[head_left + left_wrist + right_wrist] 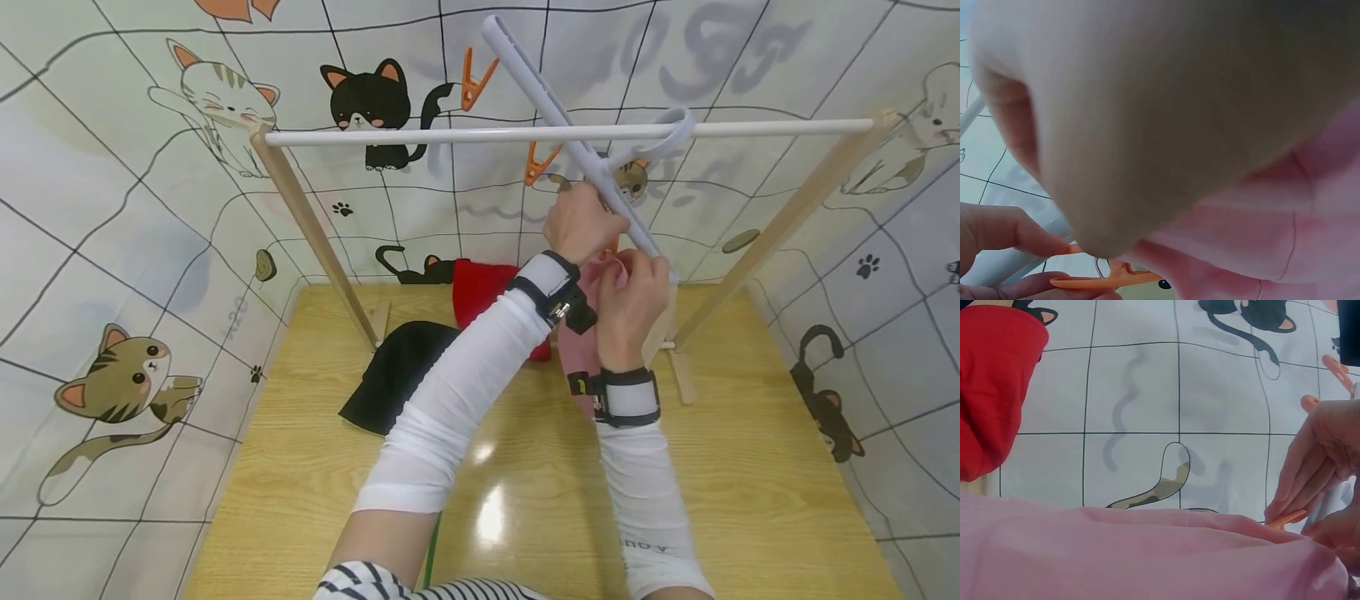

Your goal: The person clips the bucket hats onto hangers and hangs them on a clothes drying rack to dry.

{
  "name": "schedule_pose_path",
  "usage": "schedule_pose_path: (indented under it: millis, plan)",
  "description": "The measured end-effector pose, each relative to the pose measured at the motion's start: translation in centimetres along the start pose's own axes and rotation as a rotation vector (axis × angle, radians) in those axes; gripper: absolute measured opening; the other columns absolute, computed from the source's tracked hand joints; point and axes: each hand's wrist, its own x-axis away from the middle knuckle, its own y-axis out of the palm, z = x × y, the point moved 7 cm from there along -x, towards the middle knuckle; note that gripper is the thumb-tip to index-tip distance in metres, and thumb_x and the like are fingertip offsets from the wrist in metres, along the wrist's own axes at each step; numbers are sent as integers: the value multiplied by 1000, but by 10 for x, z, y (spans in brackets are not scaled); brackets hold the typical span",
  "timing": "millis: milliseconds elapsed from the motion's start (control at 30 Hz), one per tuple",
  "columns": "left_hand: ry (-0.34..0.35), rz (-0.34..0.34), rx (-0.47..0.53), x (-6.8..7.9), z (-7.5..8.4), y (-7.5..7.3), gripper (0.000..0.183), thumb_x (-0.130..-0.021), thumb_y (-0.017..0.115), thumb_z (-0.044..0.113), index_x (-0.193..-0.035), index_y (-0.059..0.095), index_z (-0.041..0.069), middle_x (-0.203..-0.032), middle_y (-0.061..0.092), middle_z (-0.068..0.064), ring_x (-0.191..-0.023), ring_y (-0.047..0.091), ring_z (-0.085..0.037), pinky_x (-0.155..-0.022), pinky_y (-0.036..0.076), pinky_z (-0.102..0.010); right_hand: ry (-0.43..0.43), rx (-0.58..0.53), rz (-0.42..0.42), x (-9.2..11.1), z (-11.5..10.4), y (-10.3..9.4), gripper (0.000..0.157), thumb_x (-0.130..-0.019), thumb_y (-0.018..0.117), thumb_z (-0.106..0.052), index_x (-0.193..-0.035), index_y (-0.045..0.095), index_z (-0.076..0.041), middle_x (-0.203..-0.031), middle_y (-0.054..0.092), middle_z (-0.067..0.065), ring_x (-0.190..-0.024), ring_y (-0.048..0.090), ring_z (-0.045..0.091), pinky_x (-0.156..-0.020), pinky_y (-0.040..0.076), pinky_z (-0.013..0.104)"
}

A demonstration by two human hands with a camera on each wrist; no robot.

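In the head view my left hand is at the lower part of a lavender clip hanger, whose hook passes over a white rail. Its finger and thumb pinch the handles of an orange clip, as the left wrist view shows. Just below and to the right, my right hand grips the upper edge of a pink cloth item with stitched seams. That edge lies right at the clip in the right wrist view. The pink cloth hangs down beside my right wrist, partly hidden by it.
Two more orange clips are on the upper part of the tilted hanger. A red cloth item and a black bucket hat are behind and left of my arms. Wooden posts hold up the rail over the wooden table.
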Motion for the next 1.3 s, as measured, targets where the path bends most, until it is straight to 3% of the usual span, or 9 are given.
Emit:
schedule_pose_path:
  millis: [300, 367, 533, 600, 800, 967, 1100, 1300]
  plan:
    - [18, 14, -52, 0, 0, 5, 15, -83, 70, 29, -83, 63, 15, -60, 56, 4, -54, 54, -10, -45, 39, -25, 28, -7, -10, 4, 9, 0, 16, -92, 59, -9, -90, 64, 6, -90, 57, 22, -86, 53, 38, -76, 41, 46]
    - [23, 8, -73, 1, -2, 8, 19, -83, 69, 33, -77, 63, 15, -57, 55, 4, -52, 53, -10, -43, 37, -25, 39, -18, -17, 6, 14, 1, 14, -91, 60, -7, -90, 63, 7, -89, 57, 22, -88, 53, 38, -89, 39, 45]
    - [18, 0, -74, 3, -7, 11, 25, -83, 71, 39, -79, 61, 16, -60, 54, 4, -55, 53, -11, -45, 37, -25, 65, -35, -49, 11, 25, 2, 14, -89, 61, -5, -94, 63, 7, -90, 58, 22, -90, 55, 36, -88, 40, 45]
    - [29, -7, -50, 3, -8, 12, 26, -83, 71, 39, -83, 60, 16, -63, 55, 3, -57, 54, -12, -46, 37, -25, 74, -26, -64, 11, 28, 1, 15, -89, 62, -6, -97, 63, 7, -91, 58, 22, -89, 56, 36, -76, 41, 46]
    - [85, -74, -2, 2, -17, 15, 27, -86, 70, 35, -90, 59, 11, -73, 58, 0, -65, 54, -13, -51, 39, -25, 74, 26, -102, 10, 32, -1, 20, -88, 63, -9, -102, 63, 6, -95, 60, 21, -90, 56, 37, -77, 42, 48]
    - [111, -172, 8, 4, -39, 20, 33, -88, 68, 36, -99, 61, 6, -87, 61, -4, -77, 56, -17, -59, 44, -25, 74, -21, -119, 10, 29, -2, 25, -84, 67, -9, -105, 63, 5, -98, 59, 21, -92, 54, 37, -79, 40, 47]
    - [144, -249, 33, 6, -68, 27, 33, -90, 66, 33, -102, 61, 3, -93, 63, -8, -82, 57, -20, -63, 47, -25, 39, -157, -125, 11, 19, -3, 20, -84, 67, -4, -101, 64, 6, -95, 62, 21, -90, 55, 33, -78, 42, 43]
    - [127, -347, -59, 8, -112, 41, 20, -90, 65, 20, -99, 64, 2, -93, 65, -10, -82, 59, -22, -67, 48, -28, 5, -304, -230, 10, 1, 1, 23, -85, 62, 3, -107, 64, 7, -100, 63, 20, -94, 57, 29, -80, 49, 42]
